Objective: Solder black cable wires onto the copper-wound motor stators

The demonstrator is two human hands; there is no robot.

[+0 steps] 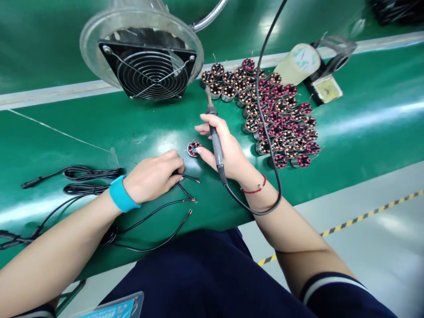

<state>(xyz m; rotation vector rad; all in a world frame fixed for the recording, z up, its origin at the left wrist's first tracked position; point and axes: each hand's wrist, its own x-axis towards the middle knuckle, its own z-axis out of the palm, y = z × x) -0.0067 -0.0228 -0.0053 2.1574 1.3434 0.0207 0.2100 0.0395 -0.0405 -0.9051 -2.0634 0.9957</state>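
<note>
My right hand (228, 152) holds a soldering iron (216, 148) with its tip pointing away from me. The thumb of that hand reaches a small round motor stator (193, 149) with pink windings on the green mat, and seems to touch it. My left hand (155, 176), a teal band at the wrist, is closed with finger and thumb pinching a black cable (188, 177) near its stripped end. Just below lie more black cables (155, 215) with bared red and other wire ends.
Many wound stators (276, 117), copper and pink, stand grouped at the right. A fume fan (155, 73) hangs at the back left. Near the back edge are a solder spool (298, 64) and an iron stand with sponge (327, 89). Coiled cables (92, 173) lie left; the iron's cord (265, 119) arches overhead.
</note>
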